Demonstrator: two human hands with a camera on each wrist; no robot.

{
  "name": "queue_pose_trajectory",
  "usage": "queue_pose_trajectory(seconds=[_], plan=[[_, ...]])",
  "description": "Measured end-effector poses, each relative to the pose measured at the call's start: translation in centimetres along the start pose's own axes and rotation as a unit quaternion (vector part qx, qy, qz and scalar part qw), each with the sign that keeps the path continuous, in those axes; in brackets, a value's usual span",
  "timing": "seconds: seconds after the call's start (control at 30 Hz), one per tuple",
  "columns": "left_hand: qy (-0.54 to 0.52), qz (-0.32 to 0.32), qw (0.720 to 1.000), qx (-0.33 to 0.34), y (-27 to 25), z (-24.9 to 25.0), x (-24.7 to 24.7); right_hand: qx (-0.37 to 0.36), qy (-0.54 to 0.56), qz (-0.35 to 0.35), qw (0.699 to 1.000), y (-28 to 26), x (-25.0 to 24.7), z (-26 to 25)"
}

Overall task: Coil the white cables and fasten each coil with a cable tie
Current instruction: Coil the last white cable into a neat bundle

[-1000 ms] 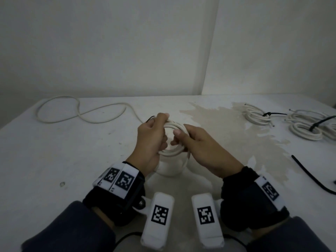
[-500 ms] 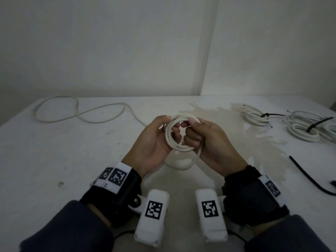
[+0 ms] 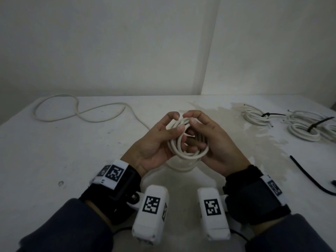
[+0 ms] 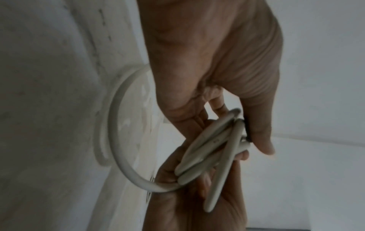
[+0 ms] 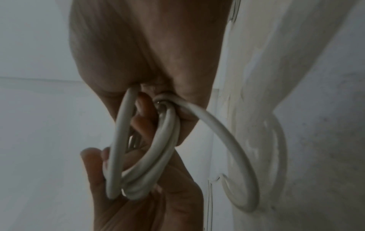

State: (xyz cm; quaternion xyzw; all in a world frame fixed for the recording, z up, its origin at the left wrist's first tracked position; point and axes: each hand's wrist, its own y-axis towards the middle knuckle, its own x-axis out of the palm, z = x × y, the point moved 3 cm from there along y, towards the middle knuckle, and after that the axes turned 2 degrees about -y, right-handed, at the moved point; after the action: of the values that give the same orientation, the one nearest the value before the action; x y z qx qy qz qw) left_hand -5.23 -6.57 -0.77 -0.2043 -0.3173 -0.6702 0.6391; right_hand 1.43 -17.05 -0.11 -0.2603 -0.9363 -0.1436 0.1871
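Note:
My two hands hold a small coil of white cable [image 3: 189, 153] above the middle of the table. The left hand [image 3: 177, 121] pinches the coil's upper left side between thumb and fingers. From the right, the right hand [image 3: 190, 118] grips the coil with its fingers hooked through the loops. The left wrist view shows several turns of the coil [image 4: 207, 150] bunched under the thumb. In the right wrist view one wider loop [image 5: 233, 150] hangs off the coil [image 5: 158, 156] toward the table. The uncoiled cable tail [image 3: 81, 113] snakes away to the far left.
Two tied white coils [image 3: 256, 115] [image 3: 305, 129] with black ties lie at the far right. A loose black cable tie [image 3: 309, 177] lies on the white table [image 3: 54, 160] near the right edge. A stained patch [image 3: 236, 124] spreads right of my hands.
Both hands turned palms inward and rotated the coil, and it gained a turn. The trailing cable has been drawn in a little from the left.

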Motion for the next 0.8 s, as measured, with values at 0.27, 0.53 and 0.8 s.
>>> queue_pose_trajectory(seconds=[0.27, 0.53, 0.8], plan=[[0.057, 0.123, 0.99, 0.05, 0.4, 0.0, -0.5, -0.055, -0.044, 0.111, 0.991, 0.4, -0.6, 0.0], [-0.07, 0.099, 0.993, 0.01, 0.1, 0.4, -0.9, -0.055, -0.029, 0.112, 0.992, 0.5, -0.7, 0.1], [0.042, 0.124, 0.99, 0.044, 0.0, 0.3, -0.4, -0.045, -0.019, 0.072, 0.996, 0.5, -0.6, 0.1]])
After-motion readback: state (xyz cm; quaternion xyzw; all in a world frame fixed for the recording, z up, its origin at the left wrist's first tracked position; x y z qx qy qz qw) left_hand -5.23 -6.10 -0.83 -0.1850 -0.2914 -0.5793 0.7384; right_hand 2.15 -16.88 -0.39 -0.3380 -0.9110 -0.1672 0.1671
